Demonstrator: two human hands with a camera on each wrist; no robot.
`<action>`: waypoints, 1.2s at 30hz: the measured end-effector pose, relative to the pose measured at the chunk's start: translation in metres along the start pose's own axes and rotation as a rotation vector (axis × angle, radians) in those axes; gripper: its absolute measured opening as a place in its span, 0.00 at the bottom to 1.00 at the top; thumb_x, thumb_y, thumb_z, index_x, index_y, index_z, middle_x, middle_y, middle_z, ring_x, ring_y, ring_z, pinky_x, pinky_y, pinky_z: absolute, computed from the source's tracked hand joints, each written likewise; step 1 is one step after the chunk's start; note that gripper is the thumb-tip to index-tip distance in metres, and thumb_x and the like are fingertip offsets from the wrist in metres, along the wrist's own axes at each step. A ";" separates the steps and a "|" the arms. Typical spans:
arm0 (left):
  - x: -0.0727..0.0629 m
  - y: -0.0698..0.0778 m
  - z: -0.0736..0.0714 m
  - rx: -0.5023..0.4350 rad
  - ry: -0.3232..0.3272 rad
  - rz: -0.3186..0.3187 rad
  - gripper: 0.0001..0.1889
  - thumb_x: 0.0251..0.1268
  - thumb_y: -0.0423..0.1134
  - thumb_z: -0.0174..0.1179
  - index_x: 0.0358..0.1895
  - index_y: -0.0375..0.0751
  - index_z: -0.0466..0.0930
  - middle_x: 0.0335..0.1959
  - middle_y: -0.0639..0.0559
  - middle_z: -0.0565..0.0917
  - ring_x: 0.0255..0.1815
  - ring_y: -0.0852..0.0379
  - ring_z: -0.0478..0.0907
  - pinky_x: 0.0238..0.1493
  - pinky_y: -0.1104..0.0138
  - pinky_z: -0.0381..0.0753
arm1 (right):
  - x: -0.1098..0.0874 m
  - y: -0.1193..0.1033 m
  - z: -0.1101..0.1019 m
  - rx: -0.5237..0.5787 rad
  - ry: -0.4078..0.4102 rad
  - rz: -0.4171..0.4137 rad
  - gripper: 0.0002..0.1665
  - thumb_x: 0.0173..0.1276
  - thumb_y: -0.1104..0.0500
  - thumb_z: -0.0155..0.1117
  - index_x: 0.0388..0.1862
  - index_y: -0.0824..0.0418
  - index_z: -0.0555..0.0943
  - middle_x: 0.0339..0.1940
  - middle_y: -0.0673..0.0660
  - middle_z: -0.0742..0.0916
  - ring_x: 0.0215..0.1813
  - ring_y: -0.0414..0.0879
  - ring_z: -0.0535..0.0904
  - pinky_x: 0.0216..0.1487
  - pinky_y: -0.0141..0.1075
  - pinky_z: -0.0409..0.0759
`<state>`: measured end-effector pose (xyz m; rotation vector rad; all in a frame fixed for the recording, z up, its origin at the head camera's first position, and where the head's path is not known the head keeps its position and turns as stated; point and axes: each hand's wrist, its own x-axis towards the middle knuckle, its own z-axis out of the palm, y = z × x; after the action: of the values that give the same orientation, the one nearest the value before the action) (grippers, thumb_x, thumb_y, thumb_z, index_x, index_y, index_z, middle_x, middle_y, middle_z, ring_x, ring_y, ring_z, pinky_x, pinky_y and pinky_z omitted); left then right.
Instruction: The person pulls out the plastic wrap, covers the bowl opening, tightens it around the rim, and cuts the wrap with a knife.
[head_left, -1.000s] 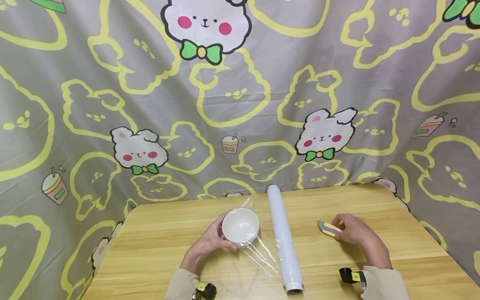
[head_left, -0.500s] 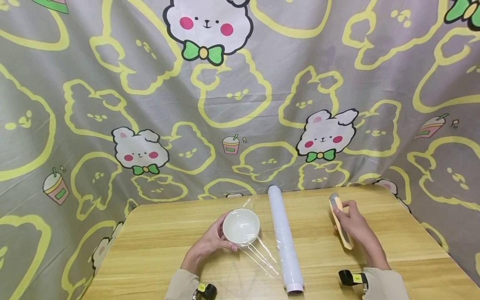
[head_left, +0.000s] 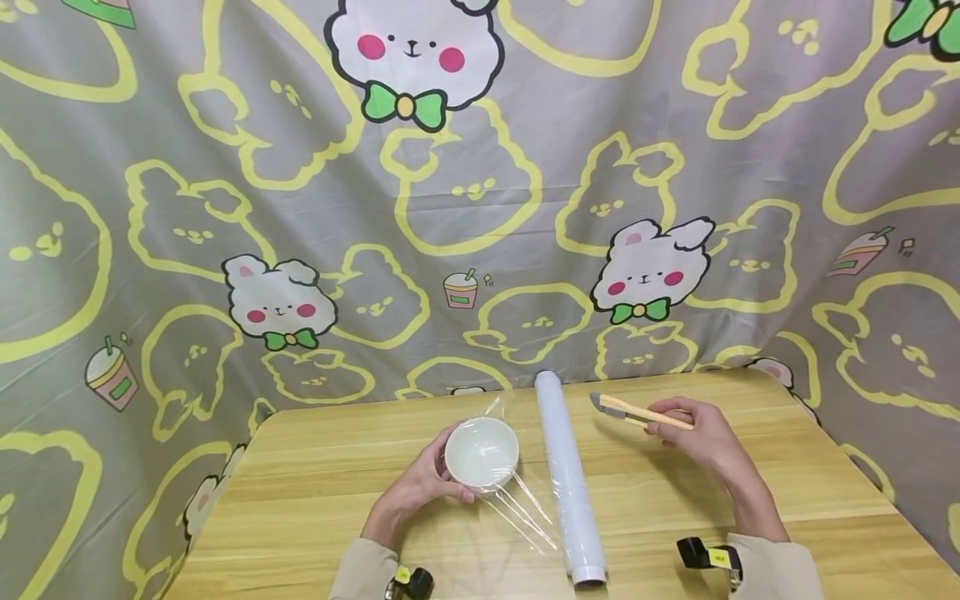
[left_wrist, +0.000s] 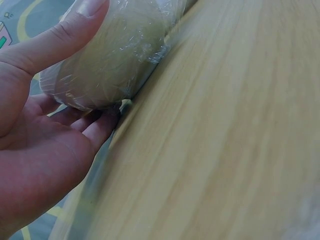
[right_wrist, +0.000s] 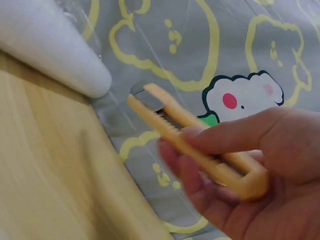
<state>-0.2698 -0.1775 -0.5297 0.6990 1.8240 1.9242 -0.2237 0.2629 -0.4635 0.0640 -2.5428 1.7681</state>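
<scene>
My left hand (head_left: 416, 487) holds a small pale bowl (head_left: 482, 454) on the table, its thumb on the near side and its fingers round the far side. Clear cling film (head_left: 525, 521) covers the bowl and stretches in creases toward a long white roll of cling film (head_left: 572, 487). In the left wrist view, film wraps down the side of the bowl (left_wrist: 115, 60). To the right of the roll, my right hand (head_left: 708, 433) grips a yellow utility knife (head_left: 637, 412) above the table. Its grey tip points left, toward the roll. The right wrist view shows my thumb on the knife (right_wrist: 197, 159).
The wooden table (head_left: 300, 500) ends against a grey patterned cloth (head_left: 352, 208) at the back and sides. The roll lies front to back between my hands, its far end near the cloth.
My right hand has turned the utility knife from pointing left to upright, then back to pointing left, a little higher and farther away. My left hand and the bowl have stayed put.
</scene>
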 end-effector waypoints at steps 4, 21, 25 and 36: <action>-0.001 0.000 0.000 0.007 0.004 -0.010 0.62 0.40 0.21 0.79 0.81 0.35 0.49 0.75 0.33 0.62 0.71 0.43 0.68 0.73 0.64 0.68 | -0.002 -0.004 -0.003 0.040 0.080 -0.014 0.22 0.68 0.62 0.73 0.54 0.75 0.81 0.39 0.57 0.88 0.37 0.40 0.83 0.39 0.35 0.88; -0.003 0.000 -0.002 0.015 0.005 -0.007 0.61 0.41 0.23 0.79 0.81 0.34 0.49 0.75 0.32 0.62 0.71 0.44 0.68 0.73 0.65 0.68 | 0.004 0.003 0.008 0.740 -0.152 0.059 0.20 0.85 0.46 0.44 0.71 0.42 0.60 0.47 0.53 0.84 0.51 0.47 0.87 0.52 0.41 0.87; -0.003 0.000 -0.001 0.011 0.002 -0.002 0.61 0.41 0.23 0.79 0.81 0.34 0.49 0.75 0.32 0.62 0.71 0.44 0.68 0.73 0.65 0.68 | 0.007 0.006 0.013 0.874 -0.120 0.149 0.23 0.86 0.48 0.39 0.75 0.45 0.54 0.50 0.56 0.79 0.51 0.45 0.83 0.57 0.41 0.85; 0.000 -0.002 -0.001 -0.002 -0.009 0.020 0.60 0.41 0.20 0.78 0.80 0.35 0.51 0.75 0.33 0.63 0.70 0.44 0.68 0.73 0.64 0.69 | 0.011 0.013 0.017 0.684 -0.255 0.102 0.57 0.74 0.76 0.44 0.81 0.52 0.19 0.77 0.85 0.45 0.59 0.42 0.78 0.66 0.41 0.78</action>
<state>-0.2703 -0.1788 -0.5314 0.7266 1.8163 1.9324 -0.2354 0.2512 -0.4815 0.1930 -1.9678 2.7377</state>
